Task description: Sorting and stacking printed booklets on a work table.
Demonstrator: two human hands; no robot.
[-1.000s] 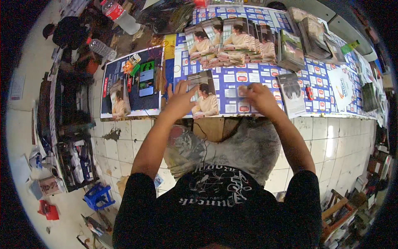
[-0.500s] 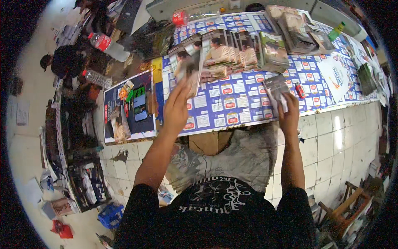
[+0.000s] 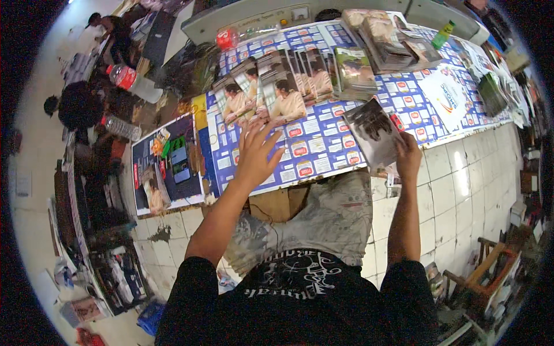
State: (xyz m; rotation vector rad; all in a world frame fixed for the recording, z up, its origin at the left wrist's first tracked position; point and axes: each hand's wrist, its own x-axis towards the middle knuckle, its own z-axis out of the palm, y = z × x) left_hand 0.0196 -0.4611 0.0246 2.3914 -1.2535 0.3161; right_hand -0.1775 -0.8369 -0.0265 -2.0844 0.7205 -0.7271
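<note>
A grey-and-black booklet [image 3: 370,131] slants at two o'clock, gripped at its four-o'clock edge; glossy booklets [image 3: 285,97] picturing a pale-clothed person lie overlapping on the bench [image 3: 320,149] at twelve o'clock.

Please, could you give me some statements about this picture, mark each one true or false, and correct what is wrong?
1. The right hand holds a grey-printed booklet. True.
2. The smartphone lies to the right of the left hand. False: it lies to the left.
3. The left hand is closed in a fist. False: it is open and spread.
4. The T-shirt is black with pale print. True.
5. The green bottle is nearer the person than the smartphone. False: it is farther.
</note>
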